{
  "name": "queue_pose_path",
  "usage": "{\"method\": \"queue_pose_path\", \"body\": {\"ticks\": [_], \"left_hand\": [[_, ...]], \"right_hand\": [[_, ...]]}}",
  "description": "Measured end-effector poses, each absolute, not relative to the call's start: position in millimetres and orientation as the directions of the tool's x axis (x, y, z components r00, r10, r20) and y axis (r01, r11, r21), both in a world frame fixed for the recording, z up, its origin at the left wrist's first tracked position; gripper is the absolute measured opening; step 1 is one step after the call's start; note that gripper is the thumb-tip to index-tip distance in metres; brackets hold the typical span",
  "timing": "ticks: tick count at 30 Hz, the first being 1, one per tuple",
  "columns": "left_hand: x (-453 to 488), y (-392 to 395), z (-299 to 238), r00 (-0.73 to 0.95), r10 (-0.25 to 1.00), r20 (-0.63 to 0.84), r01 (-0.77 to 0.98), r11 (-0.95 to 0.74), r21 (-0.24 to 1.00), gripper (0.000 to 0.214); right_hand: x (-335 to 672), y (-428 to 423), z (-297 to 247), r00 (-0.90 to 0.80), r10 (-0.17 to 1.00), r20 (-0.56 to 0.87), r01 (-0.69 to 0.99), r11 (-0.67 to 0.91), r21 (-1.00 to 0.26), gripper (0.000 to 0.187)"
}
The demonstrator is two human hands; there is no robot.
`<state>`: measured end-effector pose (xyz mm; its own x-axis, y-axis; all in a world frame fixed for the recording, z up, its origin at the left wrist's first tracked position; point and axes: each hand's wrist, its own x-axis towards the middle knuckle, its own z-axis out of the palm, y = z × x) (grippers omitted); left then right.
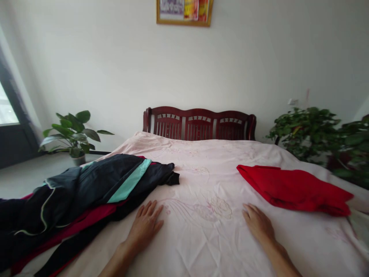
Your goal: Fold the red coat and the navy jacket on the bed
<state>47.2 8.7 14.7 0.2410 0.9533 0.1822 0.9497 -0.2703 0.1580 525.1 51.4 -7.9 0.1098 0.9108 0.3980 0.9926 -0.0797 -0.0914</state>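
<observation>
My left hand lies palm down on a pale pink bedsheet, its fingers a little spread and holding nothing. Just to its left is a heap of clothes, topped by a dark jacket with a mint-green stripe; crimson and black garments show beneath it. My right hand also rests on the sheet, fingers stretched forward and empty. Beyond it to the right lies a folded red garment, apart from the hand. Embroidered flowers mark the sheet between both hands.
A dark red wooden bench back stands behind the sheet's far edge, against the wall. Potted plants flank it: one leafy plant at left, bushier greenery at right. Above hangs a gold picture frame. A dark-framed door is far left.
</observation>
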Motion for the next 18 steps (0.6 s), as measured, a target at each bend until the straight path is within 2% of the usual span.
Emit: {"method": "queue_pose_path", "body": {"ticks": [4,7,14,18], "left_hand": [[45.4,10.4,10.4,0.242,0.948,0.204,0.948,-0.276,0.156,0.051],[44.3,11.6,7.7,0.249,0.944,0.216,0.947,-0.284,0.150,0.051],[42.5,12.5,5.3,0.252,0.946,0.205,0.951,-0.281,0.130,0.052],[40.9,13.1,3.4,0.257,0.938,0.234,0.947,-0.292,0.131,0.050]], "right_hand": [[495.4,65.5,8.9,0.057,0.927,0.370,0.981,0.016,-0.191,0.037],[460.1,85.2,22.3,-0.027,0.940,0.339,0.969,0.107,-0.221,0.034],[406.6,125.8,32.8,-0.123,0.944,0.305,0.977,0.169,-0.128,0.022],[399.1,133.9,34.0,-0.136,0.951,0.276,0.985,0.160,-0.063,0.025]]}}
